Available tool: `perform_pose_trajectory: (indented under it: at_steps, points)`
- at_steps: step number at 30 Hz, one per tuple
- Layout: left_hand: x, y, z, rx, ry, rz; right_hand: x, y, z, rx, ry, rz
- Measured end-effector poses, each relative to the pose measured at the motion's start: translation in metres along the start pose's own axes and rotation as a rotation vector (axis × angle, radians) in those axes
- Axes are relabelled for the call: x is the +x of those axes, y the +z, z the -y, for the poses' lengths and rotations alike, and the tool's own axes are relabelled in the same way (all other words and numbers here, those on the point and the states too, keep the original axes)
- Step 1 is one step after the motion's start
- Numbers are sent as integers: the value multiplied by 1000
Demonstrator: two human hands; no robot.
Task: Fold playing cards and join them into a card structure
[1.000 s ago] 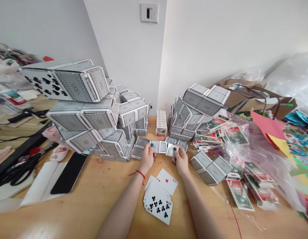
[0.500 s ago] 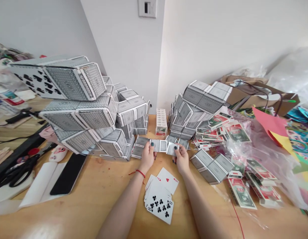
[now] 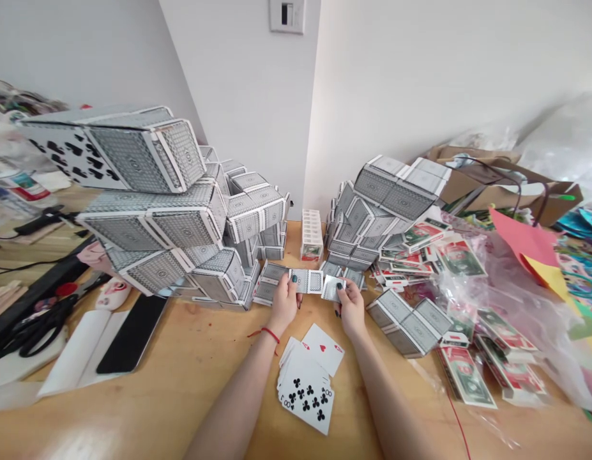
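My left hand [image 3: 283, 303] pinches one end of a small folded piece of grey-backed playing cards [image 3: 309, 281], held just above the wooden table [image 3: 190, 370]. At the piece's other end, my right hand [image 3: 350, 308] pinches a grey-backed card [image 3: 332, 289] against it. A red string circles my left wrist. Below both hands lies a loose face-up pile of cards [image 3: 308, 383] with an eight of clubs on top and a red ace behind it.
A tall stack of card-built boxes [image 3: 156, 211] stands at left, a second heap [image 3: 382, 204] at right. A card box [image 3: 311, 236] stands between them. Red-green card packs [image 3: 468, 377], plastic wrap and coloured paper fill the right side. A black phone [image 3: 133, 332] and scissors [image 3: 32, 329] lie at left.
Both hands stay at the folded card piece; the right hand's card has shifted slightly. The view has moved a little.
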State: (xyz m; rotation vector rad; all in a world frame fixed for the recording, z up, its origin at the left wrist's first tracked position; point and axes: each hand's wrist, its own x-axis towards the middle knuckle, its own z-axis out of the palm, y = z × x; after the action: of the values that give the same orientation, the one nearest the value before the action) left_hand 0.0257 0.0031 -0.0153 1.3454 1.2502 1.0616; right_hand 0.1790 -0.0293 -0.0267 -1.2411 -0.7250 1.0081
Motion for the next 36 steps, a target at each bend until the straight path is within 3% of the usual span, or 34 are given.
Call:
perform_pose_trajectory:
  at_steps: [13,23,36]
  points:
    - [1,2,10,45,37,43,-1,0,-1,-24,9,72]
    - [-6,8,8,-31,-20,68,-7,8,4,42,48,377]
    - [-7,11,10,-80,5,66,-11,15,2,22,4,398]
